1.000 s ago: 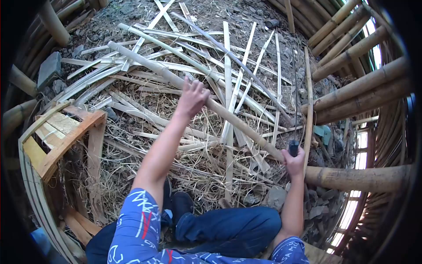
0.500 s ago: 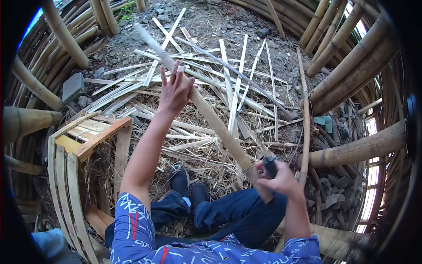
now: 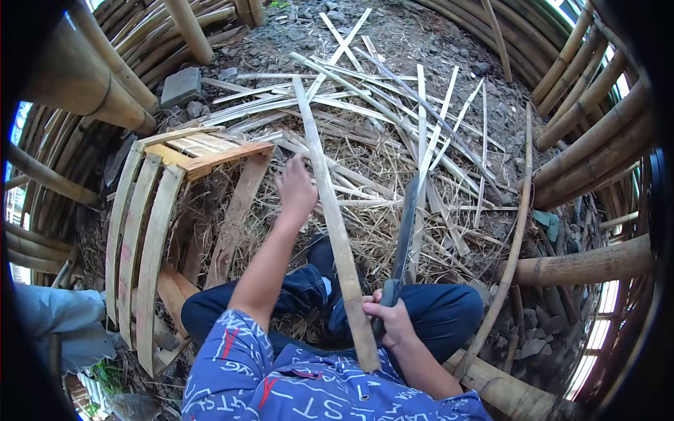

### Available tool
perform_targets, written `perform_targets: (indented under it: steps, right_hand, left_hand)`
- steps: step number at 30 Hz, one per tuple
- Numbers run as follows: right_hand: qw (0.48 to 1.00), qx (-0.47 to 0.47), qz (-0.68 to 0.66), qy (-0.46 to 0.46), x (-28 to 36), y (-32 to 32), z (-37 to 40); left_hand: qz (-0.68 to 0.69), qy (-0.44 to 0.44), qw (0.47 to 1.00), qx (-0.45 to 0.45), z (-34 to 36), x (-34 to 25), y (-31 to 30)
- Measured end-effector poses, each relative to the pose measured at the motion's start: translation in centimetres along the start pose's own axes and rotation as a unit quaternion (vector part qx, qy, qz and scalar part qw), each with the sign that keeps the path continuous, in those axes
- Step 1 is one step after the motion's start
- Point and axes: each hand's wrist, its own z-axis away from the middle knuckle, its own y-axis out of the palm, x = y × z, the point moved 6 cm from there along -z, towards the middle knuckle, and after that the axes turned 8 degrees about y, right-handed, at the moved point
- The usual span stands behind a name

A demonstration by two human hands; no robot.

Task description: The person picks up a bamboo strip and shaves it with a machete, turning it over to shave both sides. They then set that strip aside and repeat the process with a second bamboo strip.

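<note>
A long split bamboo strip (image 3: 328,203) slants across the middle, its lower end close to the shirt front. My left hand (image 3: 296,189) is just left of the strip, apart from it, with loosely bent fingers and nothing visible in them. My right hand (image 3: 393,321) is closed round the dark handle of a machete (image 3: 405,235), whose blade points up and away. The thumb and fingertips of that hand also press against the edge of the strip near its lower end.
Several bamboo strips (image 3: 421,126) lie crossed on straw and stony ground ahead. A wooden slatted crate (image 3: 161,210) stands at the left, near a grey block (image 3: 181,86). Bamboo poles (image 3: 583,265) wall both sides. Another person's trouser leg (image 3: 63,326) shows at lower left.
My left hand has let go of the bamboo strip and moved down beside it. The strip has swung more upright. The machete has turned so its blade now shows pointing upward.
</note>
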Motion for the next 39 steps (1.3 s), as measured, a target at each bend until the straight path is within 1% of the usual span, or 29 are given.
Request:
perform_targets:
  steps: [1, 2, 3, 4, 5, 7, 8, 9, 10, 11, 13, 14, 15, 17, 19, 20, 21, 24, 25, 26, 28, 29, 31, 32, 33, 35, 36, 37, 39]
  right_hand:
    - [0.999, -0.032, 0.038, -0.013, -1.2, -0.5, -0.1]
    - [0.999, -0.025, 0.039, -0.020, -2.4, -0.2, -0.4]
    - [0.999, -0.008, 0.027, -0.032, -3.1, 0.6, -0.5]
    - [0.999, 0.008, 0.017, -0.032, -3.8, 1.3, -0.7]
    - [0.999, 0.022, 0.006, -0.035, -4.0, 1.8, -1.0]
    - [0.999, 0.023, 0.002, -0.025, -4.0, 2.0, -1.5]
    - [0.999, 0.028, 0.007, -0.017, -4.0, 1.9, -1.6]
    - [0.998, 0.036, 0.051, -0.011, -3.8, 1.7, -1.9]
    - [0.998, 0.026, 0.048, -0.019, -3.7, 1.5, -1.8]
    - [0.999, 0.016, 0.044, -0.024, -3.6, 1.5, -1.7]
    - [0.998, 0.012, 0.046, -0.044, -3.8, 0.6, -1.9]
    - [0.998, 0.002, 0.043, -0.046, -3.6, 0.2, -1.6]
    - [0.998, -0.011, 0.040, -0.048, -3.1, -0.2, -1.2]
    - [0.997, 0.007, 0.019, -0.072, -2.0, -1.1, -0.6]
    - [0.994, 0.007, 0.040, -0.101, -0.4, -1.6, 0.3]
    - [0.992, -0.002, 0.058, -0.109, 0.1, -2.1, 0.6]
    - [0.990, -0.008, 0.077, -0.118, 0.6, -2.5, 0.8]
    - [0.966, -0.031, 0.185, -0.179, 2.0, -2.9, 1.2]
    - [0.954, -0.032, 0.222, -0.200, 2.1, -2.9, 1.2]
    - [0.954, -0.027, 0.224, -0.197, 2.1, -2.6, 1.2]
    - [0.932, -0.023, 0.296, -0.211, 2.4, -1.6, 1.4]
    - [0.931, -0.021, 0.298, -0.210, 2.5, -1.4, 1.2]
    - [0.929, -0.032, 0.316, -0.193, 2.1, -0.9, 0.8]
    - [0.929, -0.023, 0.317, -0.189, 1.7, -0.7, 0.4]
    - [0.929, -0.022, 0.321, -0.185, 1.4, -0.5, 0.2]
    - [0.931, -0.009, 0.332, -0.152, 0.5, -0.2, -0.5]
    - [0.928, -0.002, 0.340, -0.149, -0.1, 0.0, -0.7]
    - [0.929, 0.002, 0.342, -0.143, -0.7, 0.0, -1.1]
    - [0.937, 0.057, 0.321, -0.129, -2.5, 0.2, -1.7]
  left_hand:
    - [0.116, -0.124, 0.983, 0.067, 2.9, 2.1, 1.7]
    - [0.345, -0.231, 0.904, 0.102, 6.6, 2.9, 4.7]
    - [0.548, -0.322, 0.761, 0.129, 10.6, 2.7, 6.9]
    - [0.676, -0.324, 0.633, 0.192, 13.8, 1.0, 6.0]
    - [0.781, -0.314, 0.479, 0.248, 16.5, -1.7, 3.9]
    - [0.807, -0.297, 0.457, 0.229, 20.7, -4.4, 0.4]
    - [0.800, -0.297, 0.461, 0.245, 22.4, -5.4, -0.7]
    - [0.793, -0.298, 0.465, 0.259, 23.6, -6.1, -1.5]
    - [0.824, -0.328, 0.402, 0.228, 23.9, -6.2, -2.1]
    - [0.861, -0.303, 0.387, 0.129, 23.4, -6.0, -2.4]
    - [0.717, -0.340, 0.595, 0.130, 21.8, -4.8, -4.0]
    - [0.660, -0.408, 0.617, 0.133, 21.1, -4.8, -5.3]
    - [0.652, -0.363, 0.641, 0.182, 20.3, -5.1, -6.6]
    - [0.590, -0.362, 0.688, 0.217, 20.1, -4.2, -8.2]
    - [0.529, -0.341, 0.737, 0.246, 20.0, -3.0, -9.6]
    - [0.521, -0.333, 0.733, 0.284, 20.1, -2.9, -10.3]
    - [0.517, -0.334, 0.737, 0.280, 20.2, -2.3, -11.0]
    - [0.561, -0.341, 0.679, 0.329, 22.3, -0.4, -12.2]
    - [0.560, -0.343, 0.681, 0.324, 23.2, 0.1, -12.7]
    - [0.562, -0.364, 0.663, 0.335, 24.5, 0.3, -13.1]
    - [0.568, -0.391, 0.625, 0.367, 27.1, 0.7, -13.7]
    - [0.569, -0.391, 0.625, 0.364, 27.6, 1.0, -14.1]
    - [0.465, -0.456, 0.662, 0.372, 29.4, 2.5, -15.1]
    - [0.419, -0.454, 0.704, 0.350, 29.9, 3.1, -15.5]
    - [0.421, -0.458, 0.702, 0.347, 30.7, 3.5, -15.4]
    - [0.327, -0.464, 0.739, 0.362, 32.2, 5.3, -15.4]
    - [0.306, -0.427, 0.780, 0.340, 31.8, 4.6, -15.5]
    - [0.305, -0.434, 0.778, 0.336, 31.4, 3.6, -15.6]
    - [0.270, -0.400, 0.796, 0.365, 29.5, 1.4, -15.9]
